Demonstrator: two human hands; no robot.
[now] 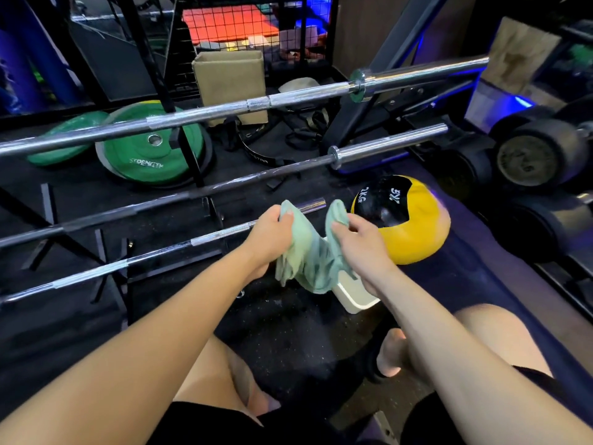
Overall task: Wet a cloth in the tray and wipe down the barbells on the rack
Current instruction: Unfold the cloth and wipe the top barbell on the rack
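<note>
A pale green cloth [309, 261] hangs between my two hands above a white tray [354, 295] on the dark floor. My left hand [268, 234] grips the cloth's left upper corner. My right hand [359, 244] pinches the right upper corner. Three barbells lie across a low black rack: a chrome top barbell [205, 115], a dark middle barbell [224, 184] with a chrome sleeve, and a near barbell [160, 252] whose end shows just behind the cloth. The tray is partly hidden by the cloth and my right wrist.
A yellow and black medicine ball [414, 220] lies right of the tray. Green weight plates [150, 149] lie behind the bars, with a cardboard box [231, 81] further back. Black dumbbells [539, 159] fill a rack at the right. My bare knees and foot are below.
</note>
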